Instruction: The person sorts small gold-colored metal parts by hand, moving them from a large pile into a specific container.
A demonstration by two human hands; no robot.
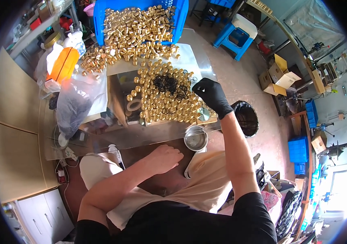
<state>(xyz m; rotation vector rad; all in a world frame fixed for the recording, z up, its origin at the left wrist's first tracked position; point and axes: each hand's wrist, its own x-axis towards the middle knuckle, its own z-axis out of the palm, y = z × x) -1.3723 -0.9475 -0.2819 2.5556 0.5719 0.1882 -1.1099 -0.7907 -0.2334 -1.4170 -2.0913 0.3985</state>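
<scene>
Many short brass cylinders (163, 110) stand close together on the glass-topped table, with a heap of thin black rubber rings (165, 83) lying on top of them. Beside the heap's right edge is my right hand (212, 95), in a black glove. Its fingers are pinched together, and whatever is between them is too small or hidden to make out. My left hand (167, 157), bare, hangs over my lap short of the table's near edge. Its fingers are curled in, so their inside is hidden.
A blue crate (99, 24) of brass pieces tips out at the table's far side. A metal bowl (195, 138) sits below the near edge, and a black-lined bin (245, 118) to the right. Plastic bags (73, 105) lie at left; a blue stool (234, 36) stands beyond.
</scene>
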